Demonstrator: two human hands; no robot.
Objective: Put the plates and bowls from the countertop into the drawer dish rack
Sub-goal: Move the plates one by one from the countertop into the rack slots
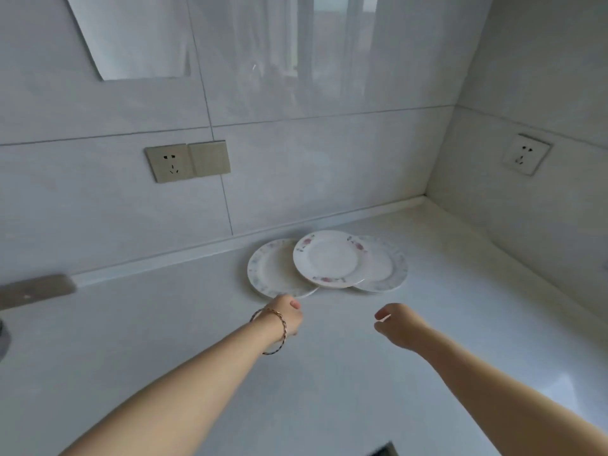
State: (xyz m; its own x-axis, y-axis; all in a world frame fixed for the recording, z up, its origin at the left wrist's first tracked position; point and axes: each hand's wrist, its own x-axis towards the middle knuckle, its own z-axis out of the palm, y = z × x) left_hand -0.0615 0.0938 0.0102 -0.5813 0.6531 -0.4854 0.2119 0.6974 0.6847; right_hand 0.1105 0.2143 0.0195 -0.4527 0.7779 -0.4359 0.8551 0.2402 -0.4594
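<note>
Three white plates lie overlapping on the countertop (164, 340) near the back wall. A plate with pink flowers (329, 258) rests on top, across a blue-rimmed plate on the left (268, 271) and a blue-rimmed plate on the right (385, 266). My left hand (284, 315), with a bracelet at the wrist, reaches to the near edge of the left plate, fingers curled down and out of sight. My right hand (396, 324) hovers just short of the plates, fingers loosely curled, holding nothing. No bowls or drawer rack are in view.
A beige wall socket with a switch (187, 161) sits on the back wall, and a white socket (526, 154) on the right wall. A grey object (36, 289) lies at the far left by the backsplash. A dark corner (386, 450) shows at the bottom edge.
</note>
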